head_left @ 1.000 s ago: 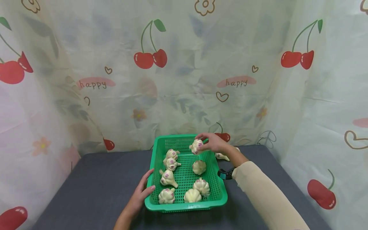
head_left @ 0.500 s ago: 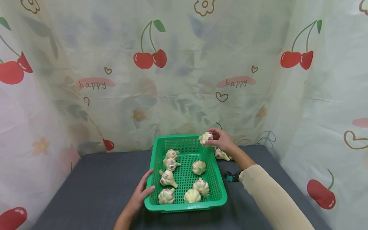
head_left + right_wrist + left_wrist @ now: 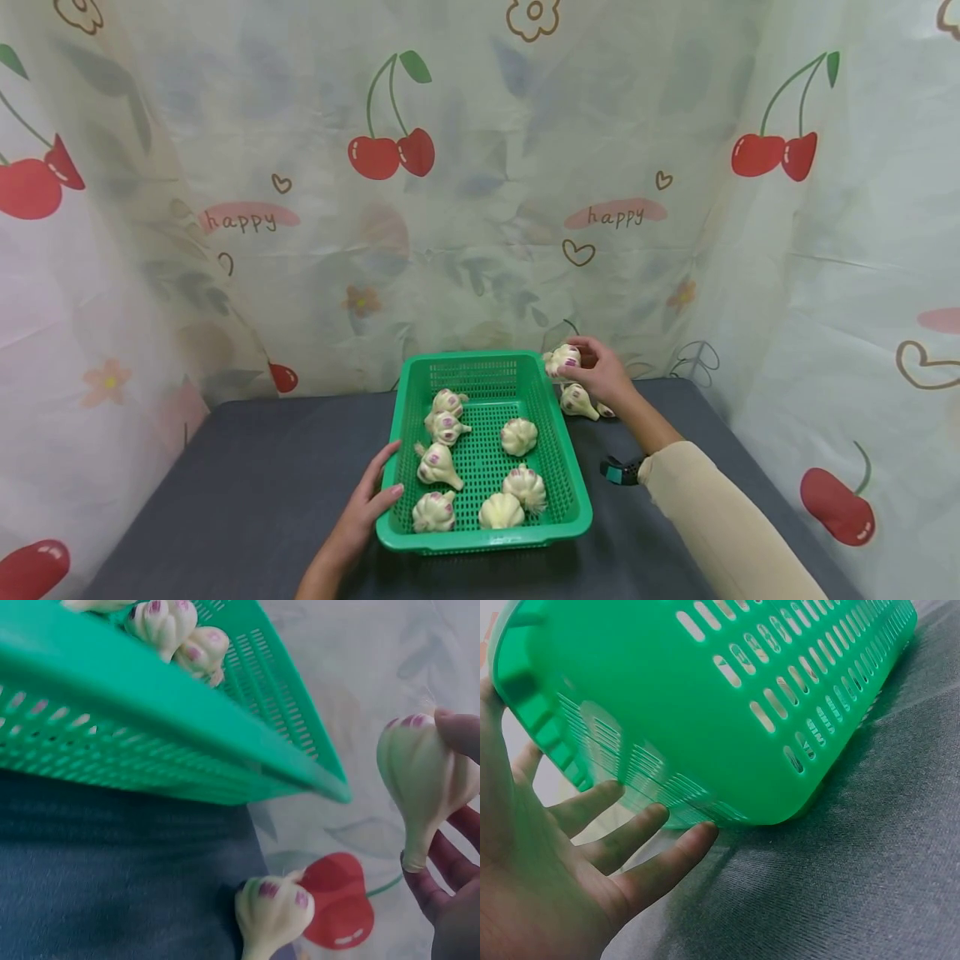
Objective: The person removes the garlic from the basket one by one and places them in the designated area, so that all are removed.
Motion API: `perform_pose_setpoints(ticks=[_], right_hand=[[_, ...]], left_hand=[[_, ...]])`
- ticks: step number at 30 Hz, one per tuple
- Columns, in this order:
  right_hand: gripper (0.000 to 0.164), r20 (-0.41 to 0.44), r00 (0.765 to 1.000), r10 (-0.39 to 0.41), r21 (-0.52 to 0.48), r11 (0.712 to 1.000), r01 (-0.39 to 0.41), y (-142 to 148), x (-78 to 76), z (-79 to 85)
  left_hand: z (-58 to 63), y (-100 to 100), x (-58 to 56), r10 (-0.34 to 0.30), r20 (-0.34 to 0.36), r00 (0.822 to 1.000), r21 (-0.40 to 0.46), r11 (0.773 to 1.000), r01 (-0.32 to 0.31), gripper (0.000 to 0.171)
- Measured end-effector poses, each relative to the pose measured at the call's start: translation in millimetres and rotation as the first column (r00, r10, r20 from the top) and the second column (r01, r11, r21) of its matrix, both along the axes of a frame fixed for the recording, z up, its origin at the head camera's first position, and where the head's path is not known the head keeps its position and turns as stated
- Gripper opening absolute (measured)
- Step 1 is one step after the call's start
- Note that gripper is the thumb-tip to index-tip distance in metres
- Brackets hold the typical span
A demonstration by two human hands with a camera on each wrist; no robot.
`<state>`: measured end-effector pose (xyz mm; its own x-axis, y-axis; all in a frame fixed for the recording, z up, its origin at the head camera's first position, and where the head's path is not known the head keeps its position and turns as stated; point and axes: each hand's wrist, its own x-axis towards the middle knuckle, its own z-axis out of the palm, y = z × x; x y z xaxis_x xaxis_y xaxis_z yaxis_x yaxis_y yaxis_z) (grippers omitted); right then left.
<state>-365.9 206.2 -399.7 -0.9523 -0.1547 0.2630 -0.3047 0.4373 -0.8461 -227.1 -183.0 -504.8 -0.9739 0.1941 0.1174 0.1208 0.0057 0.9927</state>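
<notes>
My right hand [image 3: 603,375] pinches a garlic bulb [image 3: 561,361] with purple marks, just beyond the green basket's [image 3: 483,540] far right corner. In the right wrist view the held garlic bulb [image 3: 424,769] hangs stem down between thumb and fingers. Right below it, another garlic bulb [image 3: 577,402] lies on the table outside the basket, with part of a further one beside it. My left hand [image 3: 360,508] rests at the basket's left rim. The left wrist view shows its fingers [image 3: 634,836] spread and nearly straight along the outer wall. Several garlic bulbs lie inside the basket, in left and right groups.
A dark cloth-covered table [image 3: 285,492] extends on both sides of the basket. Behind it and at the sides hangs a cherry-patterned curtain [image 3: 480,250]. A dark band [image 3: 622,472] with a camera is worn at the right wrist.
My right hand has carried the garlic bulb rightward, from over the basket's far end to past its right rim. The left hand and the basket have stayed in place.
</notes>
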Motion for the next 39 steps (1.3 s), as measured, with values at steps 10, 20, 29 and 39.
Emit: perform_pose_setpoints(ticks=[10,20,29,39], right_hand=[[0.058,-0.026,0.98,-0.199,0.032,0.979,0.199,15.1,3.8,-19.0],[0.058,-0.05,0.938,-0.344,0.06,0.936,0.346,36.7,5.1,-40.0],[0.058,-0.077,0.91,-0.408,0.062,0.909,0.413,57.5,6.2,-51.1],[0.057,-0.07,0.881,-0.467,0.047,0.881,0.471,73.5,8.8,-62.4]], left_hand=[[2.0,-0.6,-0.7,0.002,0.002,1.0,0.007,1.0,-0.002,0.059],[1.2,-0.3,-1.1,0.002,0.0,1.0,0.003,1.0,-0.002,0.06],[0.7,0.1,-1.5,-0.003,0.01,1.0,-0.007,1.0,0.003,0.06],[1.3,0.7,0.2,-0.007,0.0,1.0,0.0,1.0,0.007,0.058]])
